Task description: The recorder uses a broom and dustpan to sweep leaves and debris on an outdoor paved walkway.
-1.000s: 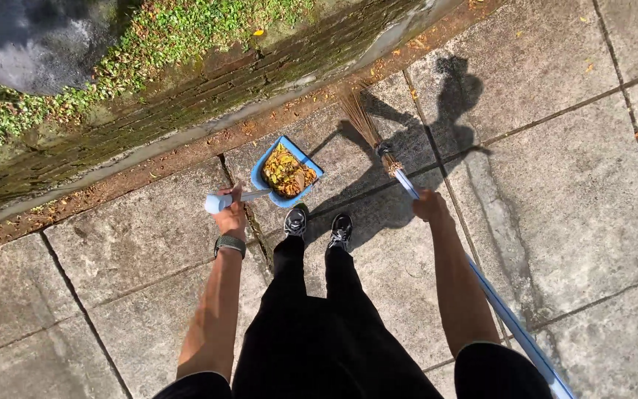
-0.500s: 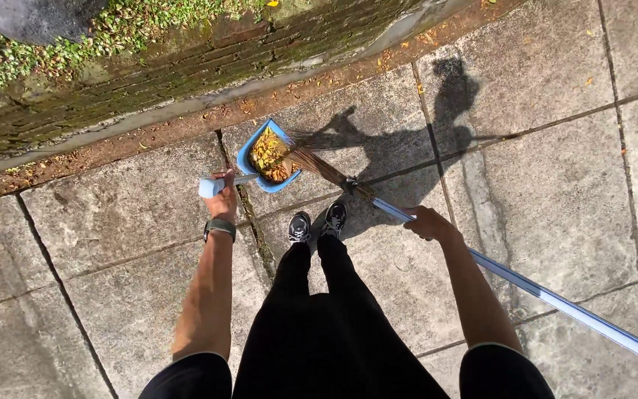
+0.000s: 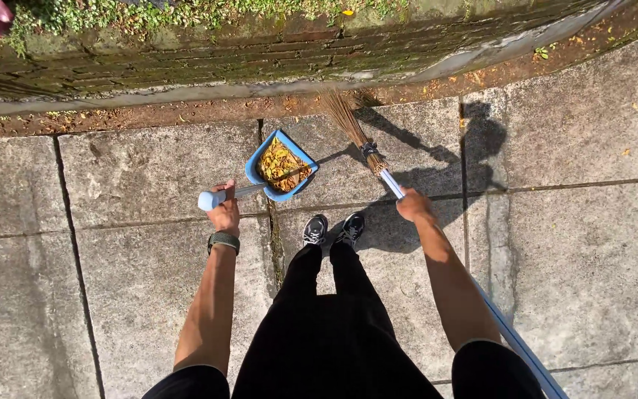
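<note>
My left hand (image 3: 224,213) grips the pale handle (image 3: 219,197) of a blue dustpan (image 3: 281,168) that rests on the paving and holds dry yellow-brown leaves. My right hand (image 3: 413,205) is closed around the long white pole of a twig broom (image 3: 352,127). The broom's brown bristles reach the strip of dirt at the foot of a low wall, just right of the dustpan and apart from it. My two dark shoes (image 3: 333,228) stand on the slab right behind the pan. A dark watch sits on my left wrist.
A low mossy brick wall (image 3: 260,52) with green plants on top runs across the far side. A band of dirt and scattered leaves (image 3: 142,117) lies at its base. Grey concrete slabs with dark joints cover the ground. My shadow falls at right.
The broom head has swung away from the dustpan, to the right and toward the wall. My right hand moved forward with it. The dustpan stays in my left hand.
</note>
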